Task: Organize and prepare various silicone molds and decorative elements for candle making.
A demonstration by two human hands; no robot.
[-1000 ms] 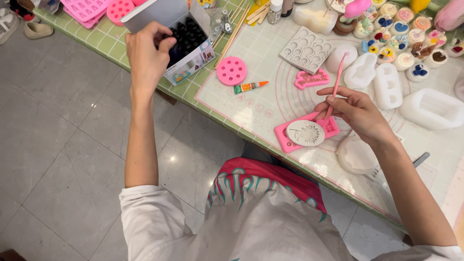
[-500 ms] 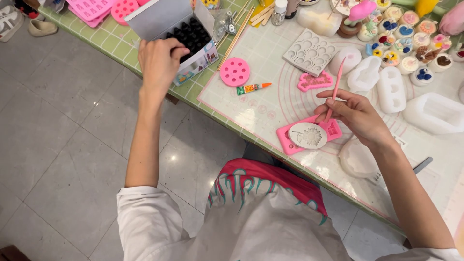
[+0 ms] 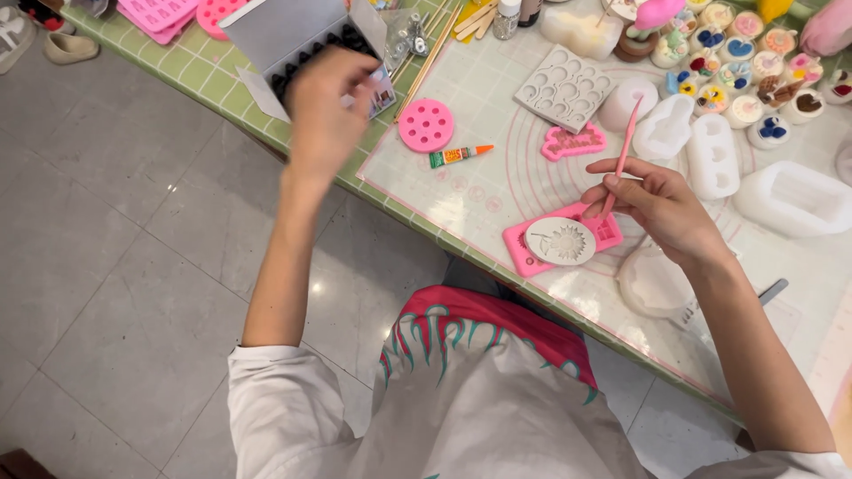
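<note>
My left hand [image 3: 327,115] is raised over an open box [image 3: 293,40] of small dark bottles at the table's left; it is blurred, so whether its fingers hold anything is unclear. My right hand [image 3: 657,204] grips a thin pink tool [image 3: 621,151] like a pencil, its tip touching a pink rectangular mould [image 3: 532,248]. On that mould lies a round pale disc with a flower pattern [image 3: 561,240].
A translucent work mat [image 3: 497,186] covers the green tiled table [image 3: 186,66]. On it lie a round pink mould [image 3: 426,124], a small glue tube [image 3: 460,156], a grey multi-cavity mould [image 3: 564,87], white silicone moulds [image 3: 714,155] and several small decorated pieces [image 3: 737,53]. Grey floor tiles lie to the left.
My left hand has drawn back from the bottle box towards me and is in motion. My right hand with the pink tool has stayed at the pink mould.
</note>
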